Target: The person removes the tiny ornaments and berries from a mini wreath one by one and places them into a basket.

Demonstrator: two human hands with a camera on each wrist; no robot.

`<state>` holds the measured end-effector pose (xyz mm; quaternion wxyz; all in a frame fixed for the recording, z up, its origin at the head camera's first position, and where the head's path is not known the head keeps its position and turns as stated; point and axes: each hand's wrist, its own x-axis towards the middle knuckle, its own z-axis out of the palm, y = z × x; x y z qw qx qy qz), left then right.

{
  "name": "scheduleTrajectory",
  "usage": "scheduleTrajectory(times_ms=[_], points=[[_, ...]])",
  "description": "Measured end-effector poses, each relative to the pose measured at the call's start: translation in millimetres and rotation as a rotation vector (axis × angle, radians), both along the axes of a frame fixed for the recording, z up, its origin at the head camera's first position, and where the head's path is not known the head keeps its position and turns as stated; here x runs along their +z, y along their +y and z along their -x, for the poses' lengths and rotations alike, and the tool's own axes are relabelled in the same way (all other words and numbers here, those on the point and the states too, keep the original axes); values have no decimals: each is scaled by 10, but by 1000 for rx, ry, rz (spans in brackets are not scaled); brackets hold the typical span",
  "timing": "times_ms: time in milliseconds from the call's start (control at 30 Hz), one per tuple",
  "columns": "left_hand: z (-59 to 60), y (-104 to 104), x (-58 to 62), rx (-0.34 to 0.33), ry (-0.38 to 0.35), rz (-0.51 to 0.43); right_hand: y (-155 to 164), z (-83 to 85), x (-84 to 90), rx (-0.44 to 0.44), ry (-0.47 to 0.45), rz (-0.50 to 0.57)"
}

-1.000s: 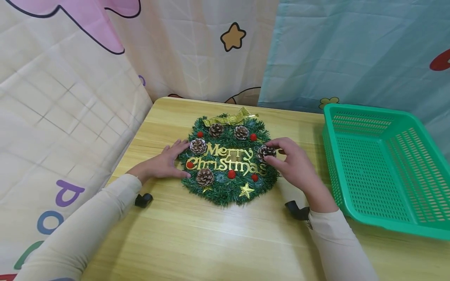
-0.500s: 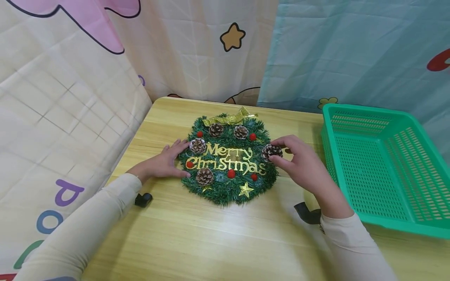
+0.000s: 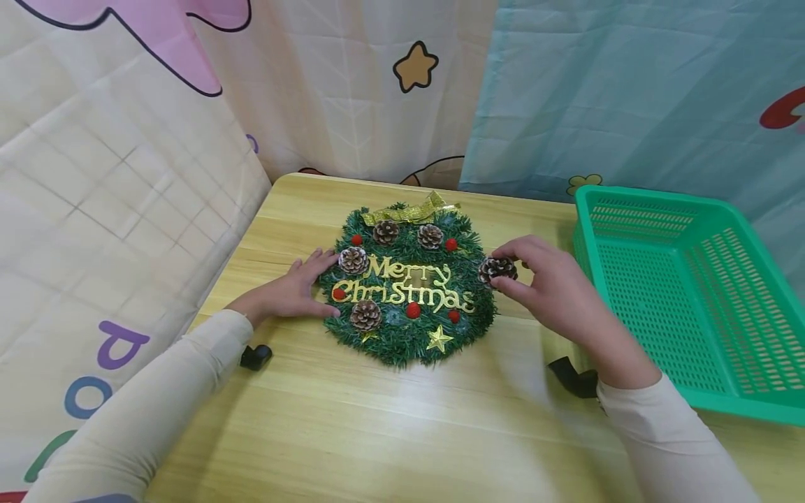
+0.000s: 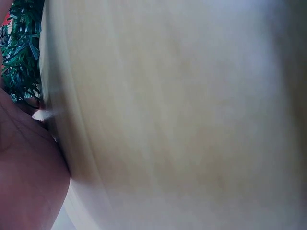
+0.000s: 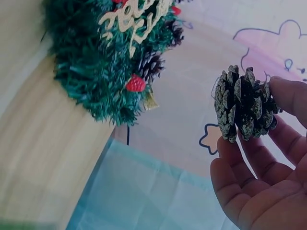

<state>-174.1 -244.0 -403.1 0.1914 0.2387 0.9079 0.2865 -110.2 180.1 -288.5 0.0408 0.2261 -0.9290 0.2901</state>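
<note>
A green Christmas wreath lies flat on the table, bearing gold "Merry Christmas" lettering, several pinecones, red berries and a gold star. My right hand pinches a loose pinecone between thumb and fingers at the wreath's right edge. In the right wrist view that pinecone is held up, apart from the wreath. At the wreath's left edge rests my left hand, fingers spread and touching the greenery. The left wrist view shows only part of this hand and some greenery.
A green plastic basket stands on the table's right side. Printed curtains hang behind and to the left of the wooden table. A gold ribbon lies along the wreath's top.
My right hand has moved to the right with the pinecone, from over the wreath's right side to its outer edge. The left hand and the wreath have stayed put.
</note>
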Motion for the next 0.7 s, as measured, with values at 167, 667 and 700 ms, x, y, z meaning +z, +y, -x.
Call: scheduleTrajectory(times_ms=[167, 667, 700], points=[[2, -3, 4, -1, 0, -4, 41, 63, 73, 4, 0, -32], [10, 1, -8, 6, 1, -4, 429, 315, 400, -117, -194, -91], [9, 2, -9, 5, 0, -5, 470, 330, 423, -132, -205, -91]])
